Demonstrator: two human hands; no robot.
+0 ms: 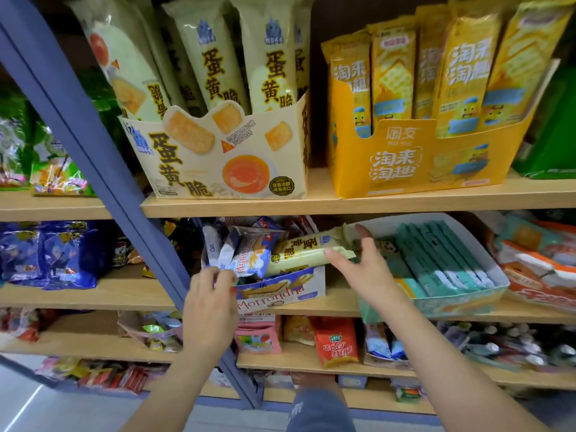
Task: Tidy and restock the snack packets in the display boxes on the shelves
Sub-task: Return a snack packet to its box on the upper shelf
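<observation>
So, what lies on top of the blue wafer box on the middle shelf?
A cream packet lies across the blue-white wafer packets. Inside the box, what lies beneath them is covered.

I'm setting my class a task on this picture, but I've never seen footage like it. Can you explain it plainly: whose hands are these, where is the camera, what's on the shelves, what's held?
There is no machine here. A person wears one camera on the head, looking forward and down, so both arms reach in from below. The shelves hold snack packets in display boxes: a cream box and a yellow box above, a Morrondina box and a teal box below. The right hand grips the end of a cream packet lying across the Morrondina box. The left hand curls its fingers at that box's blue-white packets; whether it grips one is unclear.
</observation>
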